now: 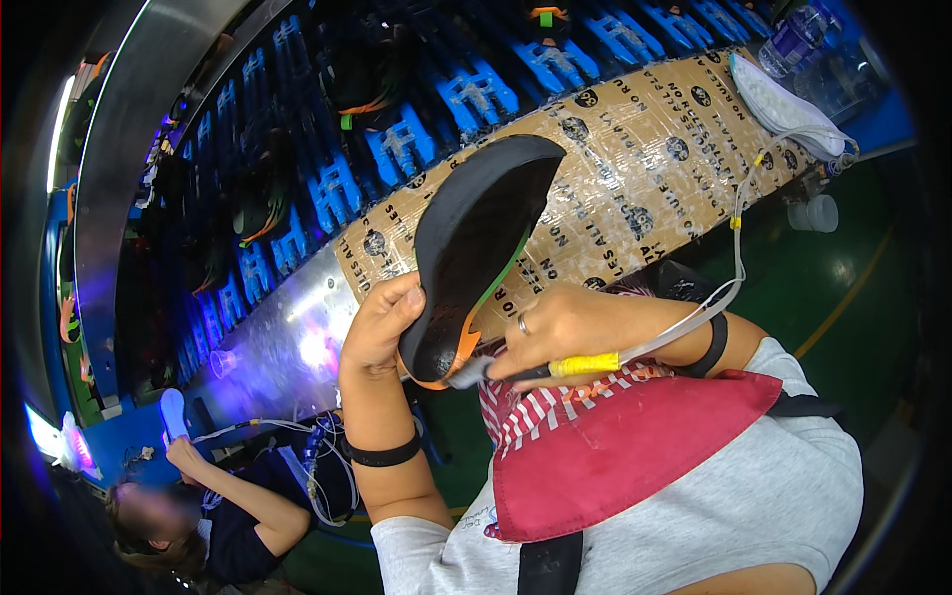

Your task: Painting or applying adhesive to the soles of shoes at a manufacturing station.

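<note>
A black shoe sole (441, 233), edged in green and orange, is tilted up over the work ledge with its hollow inner side showing. My left hand (382, 322) grips it by the near left rim, thumb over the edge. In my right hand (575, 322), which wears a ring, is a brush (531, 374) with a dark handle and yellow tape. Its pale bristles (471, 373) are at the sole's orange near end; whether they touch it I cannot tell. From the handle a clear tube (684, 324) loops over my right wrist.
Printed cardboard (635, 129) covers the ledge. Beyond it run blue racks (476, 97) with dark shoe parts. A white sole-shaped piece (783, 109) and a bottle (796, 40) are far right, above a plastic cup (813, 213). At lower left a co-worker holds a pale sole (175, 412).
</note>
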Demonstrator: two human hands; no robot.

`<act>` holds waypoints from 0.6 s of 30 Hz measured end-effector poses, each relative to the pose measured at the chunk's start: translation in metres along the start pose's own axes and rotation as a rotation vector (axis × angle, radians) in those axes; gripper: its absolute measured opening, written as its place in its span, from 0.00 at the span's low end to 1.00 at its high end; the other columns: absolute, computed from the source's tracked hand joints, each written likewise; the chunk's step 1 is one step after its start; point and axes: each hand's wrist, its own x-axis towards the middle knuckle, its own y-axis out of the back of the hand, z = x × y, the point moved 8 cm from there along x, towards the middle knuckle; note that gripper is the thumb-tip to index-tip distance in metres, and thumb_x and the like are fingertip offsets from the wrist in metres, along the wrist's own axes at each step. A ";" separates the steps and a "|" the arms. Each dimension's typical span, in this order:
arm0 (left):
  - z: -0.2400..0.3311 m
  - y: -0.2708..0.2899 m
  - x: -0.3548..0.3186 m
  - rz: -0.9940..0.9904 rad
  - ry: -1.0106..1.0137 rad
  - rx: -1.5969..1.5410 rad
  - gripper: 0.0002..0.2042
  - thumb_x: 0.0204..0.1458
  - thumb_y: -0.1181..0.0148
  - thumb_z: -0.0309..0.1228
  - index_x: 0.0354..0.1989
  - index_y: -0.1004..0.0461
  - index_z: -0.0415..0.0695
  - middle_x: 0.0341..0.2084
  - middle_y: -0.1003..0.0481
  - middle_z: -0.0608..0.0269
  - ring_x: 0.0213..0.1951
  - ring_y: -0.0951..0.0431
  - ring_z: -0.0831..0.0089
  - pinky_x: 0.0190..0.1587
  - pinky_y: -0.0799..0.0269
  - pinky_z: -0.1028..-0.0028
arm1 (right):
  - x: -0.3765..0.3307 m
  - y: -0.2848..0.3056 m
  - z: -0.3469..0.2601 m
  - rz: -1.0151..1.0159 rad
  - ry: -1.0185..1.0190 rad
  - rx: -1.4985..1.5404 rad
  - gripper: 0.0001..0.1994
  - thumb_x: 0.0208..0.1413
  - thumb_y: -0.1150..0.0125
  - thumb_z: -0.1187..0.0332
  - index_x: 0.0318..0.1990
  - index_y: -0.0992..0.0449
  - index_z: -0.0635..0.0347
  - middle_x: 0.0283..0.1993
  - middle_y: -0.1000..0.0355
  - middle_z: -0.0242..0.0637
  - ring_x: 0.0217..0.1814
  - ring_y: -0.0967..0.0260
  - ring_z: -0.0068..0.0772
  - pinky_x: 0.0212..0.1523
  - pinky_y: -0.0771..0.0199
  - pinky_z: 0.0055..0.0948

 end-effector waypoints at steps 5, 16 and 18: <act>-0.002 -0.010 0.009 -0.055 0.116 0.070 0.20 0.52 0.46 0.37 0.47 0.32 0.32 0.34 0.26 0.58 0.33 0.26 0.76 0.38 0.30 0.79 | -0.001 -0.010 0.009 0.067 -0.069 -0.146 0.15 0.37 0.41 0.70 0.38 0.25 0.54 0.25 0.34 0.33 0.27 0.33 0.30 0.24 0.32 0.28; -0.004 -0.008 0.008 -0.042 0.186 0.183 0.20 0.53 0.47 0.39 0.47 0.31 0.35 0.33 0.25 0.61 0.34 0.27 0.79 0.36 0.30 0.81 | -0.001 -0.007 0.014 0.109 -0.092 -0.125 0.11 0.42 0.39 0.67 0.37 0.24 0.50 0.22 0.35 0.31 0.23 0.33 0.31 0.22 0.33 0.29; -0.007 -0.005 0.007 -0.027 0.179 0.179 0.20 0.53 0.48 0.39 0.46 0.31 0.35 0.33 0.25 0.61 0.34 0.26 0.79 0.37 0.30 0.80 | -0.002 -0.021 0.013 -0.051 -0.070 -0.053 0.12 0.41 0.37 0.70 0.37 0.24 0.51 0.23 0.33 0.32 0.24 0.33 0.31 0.22 0.33 0.27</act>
